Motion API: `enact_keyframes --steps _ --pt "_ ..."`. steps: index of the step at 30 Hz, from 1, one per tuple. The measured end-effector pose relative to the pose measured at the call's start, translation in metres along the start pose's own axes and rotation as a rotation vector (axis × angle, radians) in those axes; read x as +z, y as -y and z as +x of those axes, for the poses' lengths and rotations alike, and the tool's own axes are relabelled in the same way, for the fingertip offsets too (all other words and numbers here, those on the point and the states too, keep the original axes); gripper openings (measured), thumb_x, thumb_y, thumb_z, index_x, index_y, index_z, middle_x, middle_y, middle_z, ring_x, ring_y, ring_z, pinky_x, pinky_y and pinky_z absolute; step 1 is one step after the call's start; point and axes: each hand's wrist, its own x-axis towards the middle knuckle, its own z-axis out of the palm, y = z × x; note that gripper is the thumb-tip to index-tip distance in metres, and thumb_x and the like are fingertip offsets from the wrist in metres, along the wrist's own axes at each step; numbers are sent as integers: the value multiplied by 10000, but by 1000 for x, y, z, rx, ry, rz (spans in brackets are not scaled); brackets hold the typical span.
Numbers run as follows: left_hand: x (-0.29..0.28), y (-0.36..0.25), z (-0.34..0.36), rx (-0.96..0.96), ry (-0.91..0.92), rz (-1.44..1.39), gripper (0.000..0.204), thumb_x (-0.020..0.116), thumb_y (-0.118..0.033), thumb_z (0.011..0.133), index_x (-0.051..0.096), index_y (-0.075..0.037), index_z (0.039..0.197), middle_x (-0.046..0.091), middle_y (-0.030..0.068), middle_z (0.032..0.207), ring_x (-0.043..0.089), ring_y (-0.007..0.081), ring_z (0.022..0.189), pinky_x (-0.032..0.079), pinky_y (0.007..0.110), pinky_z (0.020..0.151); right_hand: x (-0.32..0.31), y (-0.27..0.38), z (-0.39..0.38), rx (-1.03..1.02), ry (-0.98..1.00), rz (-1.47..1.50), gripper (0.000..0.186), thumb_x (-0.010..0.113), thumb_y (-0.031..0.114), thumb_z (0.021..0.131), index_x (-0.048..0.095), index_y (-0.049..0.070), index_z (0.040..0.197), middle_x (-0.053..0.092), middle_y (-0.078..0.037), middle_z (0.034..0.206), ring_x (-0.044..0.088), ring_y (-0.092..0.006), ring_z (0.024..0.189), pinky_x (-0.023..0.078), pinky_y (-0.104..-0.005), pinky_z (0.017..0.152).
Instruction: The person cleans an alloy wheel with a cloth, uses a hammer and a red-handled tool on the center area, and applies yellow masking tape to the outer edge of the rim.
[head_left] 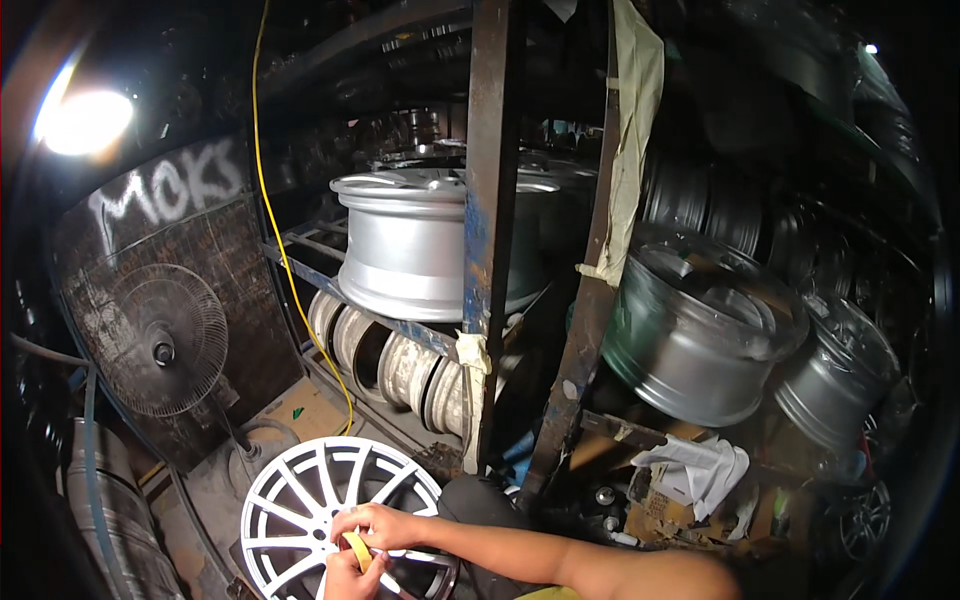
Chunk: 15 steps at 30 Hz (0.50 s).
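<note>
A white multi-spoke wheel rim [290,482] lies face up at the lower middle, in front of me. Over its hub both my hands are close together around a roll of yellow tape [357,549]. My left hand [348,578] comes from the lower edge, its fingers curled on the roll's near side. Reaching in from the right, my right hand [385,527] bends its fingers over the roll's far side. Whether a strip is pulled off the roll is hidden by the fingers.
A dusty pedestal fan [163,345] stands at the left, a yellow cable [268,190] hanging near it. Silver rims [405,250] fill a metal rack with upright posts [485,200]. More rims [690,345] are stacked at right, above a white cloth [700,468]. A bright lamp [88,122] shines upper left.
</note>
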Motion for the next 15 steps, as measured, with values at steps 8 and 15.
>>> enact_keyframes --steps 8,15 --pt "-11 28 7 3 -271 -566 208 656 -200 980 674 7 967 639 26 739 551 83 591 433 242 555 -1 10 8 149 -166 -94 271 625 71 870 704 17 1123 730 -136 1060 688 -267 978 536 -364 853" --pt "-10 27 8 152 -263 -900 223 635 -164 976 614 -1 1127 654 43 992 638 139 899 521 343 891 -6 9 2 67 -431 97 315 652 -56 889 687 7 1196 676 -92 1096 671 -161 985 560 -279 809"
